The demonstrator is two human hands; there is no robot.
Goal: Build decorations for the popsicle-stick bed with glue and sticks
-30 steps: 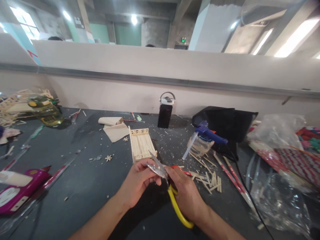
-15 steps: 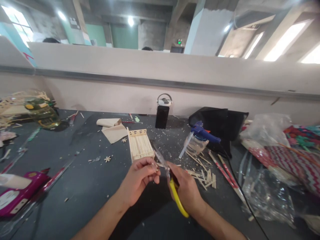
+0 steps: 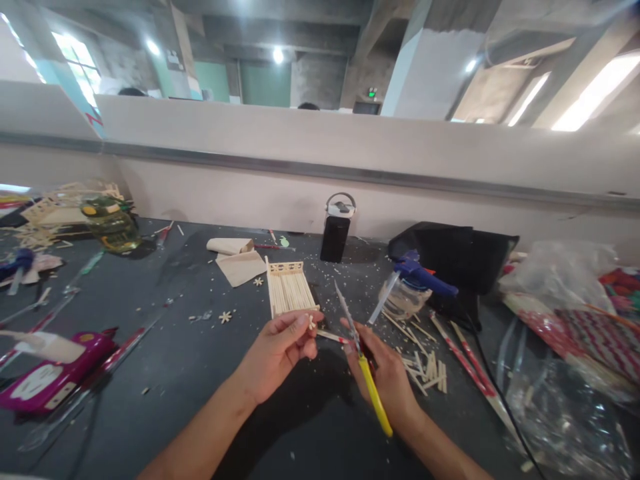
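My left hand (image 3: 285, 350) is closed, pinching a small star-shaped piece of wooden sticks (image 3: 311, 323) between thumb and fingertips. In my right hand (image 3: 383, 373) is a pair of scissors with yellow handles (image 3: 373, 387), its pointed blades aimed up and away from me. The blades are apart from the star piece. Just beyond my left fingers lies a small bed-like frame of pale sticks (image 3: 290, 290), its near end partly hidden by that hand. Two similar stick stars (image 3: 225, 317) rest on the dark table to the left.
Cut sticks (image 3: 425, 370) lie right of my right hand. A blue glue gun (image 3: 425, 275) rests on a clear jar (image 3: 403, 300), its cord trailing right. Plastic bags (image 3: 565, 393) cover the right side. A black-and-white flask (image 3: 336, 233) stands behind; a magenta device (image 3: 60, 373) lies left.
The scissors have drawn back to the right, away from my left fingers. The star piece now shows more clearly in my left hand. The whole view has shifted slightly.
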